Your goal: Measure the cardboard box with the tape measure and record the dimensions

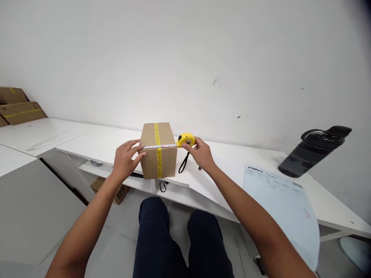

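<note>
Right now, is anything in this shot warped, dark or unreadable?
Head view: light looks even; the black water bottle leans outward, probably wide-angle distortion; the upper-right corner darkens; the yellow tape measure looks sharp; small print on the PONY-headed sheet is unreadable.

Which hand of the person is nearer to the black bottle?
Right. The right hand holds the yellow tape measure, left of the black bottle and apart from it; the left hand is farther left, at the cardboard box's left edge.

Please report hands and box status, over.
Right hand holds yellow tape measure; left hand at free end of blade. Taped cardboard box under blade. Strap beside box, not crossing blade.
</note>
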Demonstrator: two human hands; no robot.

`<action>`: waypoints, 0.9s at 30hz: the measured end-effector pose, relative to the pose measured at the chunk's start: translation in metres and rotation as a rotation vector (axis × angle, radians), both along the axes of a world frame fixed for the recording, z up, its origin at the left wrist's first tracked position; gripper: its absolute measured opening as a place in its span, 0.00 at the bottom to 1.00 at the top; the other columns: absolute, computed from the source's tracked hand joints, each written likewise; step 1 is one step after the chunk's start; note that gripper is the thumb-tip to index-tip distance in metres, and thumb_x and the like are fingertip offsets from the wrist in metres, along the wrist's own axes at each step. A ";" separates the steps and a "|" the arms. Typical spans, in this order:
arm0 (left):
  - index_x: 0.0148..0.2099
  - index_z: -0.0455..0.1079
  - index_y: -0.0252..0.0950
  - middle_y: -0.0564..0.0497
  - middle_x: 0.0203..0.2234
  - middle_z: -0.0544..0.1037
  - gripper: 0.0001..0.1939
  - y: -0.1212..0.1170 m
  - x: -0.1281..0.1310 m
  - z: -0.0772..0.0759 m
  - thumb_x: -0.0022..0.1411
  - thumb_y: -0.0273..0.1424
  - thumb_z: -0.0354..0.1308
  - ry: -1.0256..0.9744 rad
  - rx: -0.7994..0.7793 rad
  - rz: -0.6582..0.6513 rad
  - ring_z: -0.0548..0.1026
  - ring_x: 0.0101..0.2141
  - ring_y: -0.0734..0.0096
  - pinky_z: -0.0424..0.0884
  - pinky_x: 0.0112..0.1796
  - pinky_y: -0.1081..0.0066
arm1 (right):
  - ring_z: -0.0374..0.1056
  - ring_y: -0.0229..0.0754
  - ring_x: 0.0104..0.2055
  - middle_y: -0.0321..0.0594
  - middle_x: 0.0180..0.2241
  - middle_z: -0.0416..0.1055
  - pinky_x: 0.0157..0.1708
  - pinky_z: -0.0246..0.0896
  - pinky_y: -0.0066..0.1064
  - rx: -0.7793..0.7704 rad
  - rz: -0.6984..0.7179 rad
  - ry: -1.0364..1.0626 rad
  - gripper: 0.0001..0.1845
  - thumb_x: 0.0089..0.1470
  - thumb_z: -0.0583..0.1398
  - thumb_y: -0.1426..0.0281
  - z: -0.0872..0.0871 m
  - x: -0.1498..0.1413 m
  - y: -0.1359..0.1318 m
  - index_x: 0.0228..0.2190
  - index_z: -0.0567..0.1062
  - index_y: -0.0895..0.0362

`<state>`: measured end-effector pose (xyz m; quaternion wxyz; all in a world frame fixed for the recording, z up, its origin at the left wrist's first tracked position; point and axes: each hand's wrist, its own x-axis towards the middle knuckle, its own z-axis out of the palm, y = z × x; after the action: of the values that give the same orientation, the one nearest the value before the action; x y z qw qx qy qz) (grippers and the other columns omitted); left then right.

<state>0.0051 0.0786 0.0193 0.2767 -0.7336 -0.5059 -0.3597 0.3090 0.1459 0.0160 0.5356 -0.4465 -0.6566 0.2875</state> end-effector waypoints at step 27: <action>0.37 0.71 0.36 0.52 0.32 0.82 0.06 -0.063 0.100 0.005 0.60 0.22 0.65 0.325 0.478 -0.434 0.81 0.33 0.74 0.81 0.50 0.63 | 0.71 0.45 0.44 0.42 0.48 0.71 0.35 0.72 0.35 -0.371 0.471 0.462 0.42 0.38 0.75 0.61 0.011 -0.029 -0.075 0.52 0.65 0.50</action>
<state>0.1054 0.0157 0.0247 0.4346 -0.7861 -0.1890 -0.3968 0.2801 0.0713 0.0271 0.4988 -0.2963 -0.5399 0.6099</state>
